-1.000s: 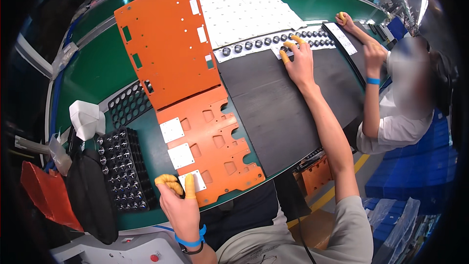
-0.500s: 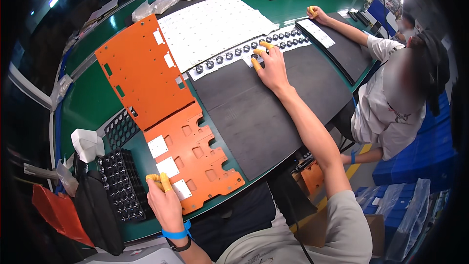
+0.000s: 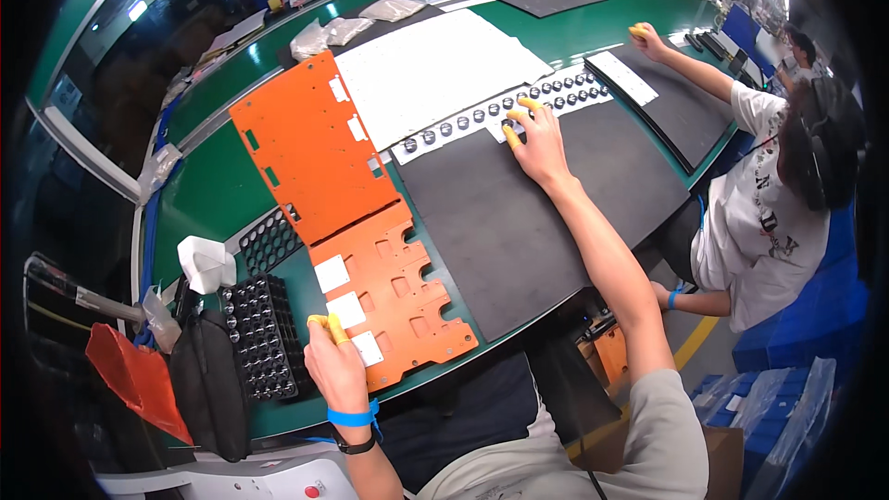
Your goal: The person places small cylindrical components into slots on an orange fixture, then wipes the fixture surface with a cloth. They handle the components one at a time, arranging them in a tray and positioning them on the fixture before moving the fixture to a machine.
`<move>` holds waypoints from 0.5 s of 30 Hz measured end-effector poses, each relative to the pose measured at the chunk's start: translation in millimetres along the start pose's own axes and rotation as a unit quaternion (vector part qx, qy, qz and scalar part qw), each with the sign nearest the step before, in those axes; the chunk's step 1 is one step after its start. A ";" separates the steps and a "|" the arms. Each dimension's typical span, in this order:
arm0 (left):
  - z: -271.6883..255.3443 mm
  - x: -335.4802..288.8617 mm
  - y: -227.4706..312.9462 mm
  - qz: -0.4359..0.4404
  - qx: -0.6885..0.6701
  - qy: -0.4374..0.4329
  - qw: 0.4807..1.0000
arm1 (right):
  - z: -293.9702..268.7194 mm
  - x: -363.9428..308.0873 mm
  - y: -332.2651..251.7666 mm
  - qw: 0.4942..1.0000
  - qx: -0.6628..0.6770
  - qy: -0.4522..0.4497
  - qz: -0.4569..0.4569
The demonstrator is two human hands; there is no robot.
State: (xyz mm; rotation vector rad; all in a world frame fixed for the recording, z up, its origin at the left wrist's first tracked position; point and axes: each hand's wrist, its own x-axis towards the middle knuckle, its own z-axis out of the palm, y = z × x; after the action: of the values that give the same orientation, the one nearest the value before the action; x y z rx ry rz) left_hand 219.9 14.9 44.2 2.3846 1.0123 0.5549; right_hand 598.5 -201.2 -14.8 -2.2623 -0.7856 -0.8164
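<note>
My right hand (image 3: 539, 150), with yellow finger cots, reaches to a row of small black round parts (image 3: 479, 117) on white plates across the far side of a black mat. Its thumb and fingertips pinch a small white plate with a black round part (image 3: 506, 128). My left hand (image 3: 335, 368), also in yellow finger cots, is closed beside the nearest white square plate (image 3: 368, 348); anything in its fingers is hidden. That plate lies on an orange fixture base (image 3: 407, 315), in line with two more white squares. The orange lid (image 3: 315, 148) is folded back beyond the base.
A black tray of round parts (image 3: 259, 343) stands left of the fixture, near a white block-shaped object (image 3: 206, 264). White perforated sheets (image 3: 444, 69) lie beyond the black mat (image 3: 537, 213). On the right, a co-worker's hand (image 3: 650, 43) is above the table.
The whole view has shifted, so the table appears farther right and slightly lower. Both my hands stay at nearly the same places relative to the fixture and the row.
</note>
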 end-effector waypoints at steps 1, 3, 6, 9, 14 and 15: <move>-2.0 -0.8 1.4 -0.002 -0.007 0.000 1.000 | -0.1 -0.2 -0.5 1.000 0.003 -0.006 0.004; -4.9 -2.1 2.5 -0.006 -0.015 0.012 1.000 | -1.5 0.6 -2.9 1.000 0.008 -0.008 0.010; -7.3 -3.9 9.8 0.005 -0.045 0.034 0.998 | -4.7 -1.4 -1.6 1.000 0.011 -0.017 0.023; -8.3 -3.9 3.3 0.004 -0.088 0.031 0.996 | -6.2 -2.1 -2.8 0.999 0.019 -0.020 0.029; -17.8 -9.6 9.6 -0.036 -0.260 0.000 0.965 | -6.6 -3.6 0.0 1.000 0.014 -0.014 0.020; -17.8 -11.6 9.2 -0.033 -0.304 -0.006 0.952 | -6.3 -3.2 -0.7 1.000 0.016 -0.014 0.018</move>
State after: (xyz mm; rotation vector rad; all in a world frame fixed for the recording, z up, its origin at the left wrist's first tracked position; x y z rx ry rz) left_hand 207.9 5.6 61.7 1.7989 0.7688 0.7062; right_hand 593.8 -206.2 -12.9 -2.2582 -0.7633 -0.7516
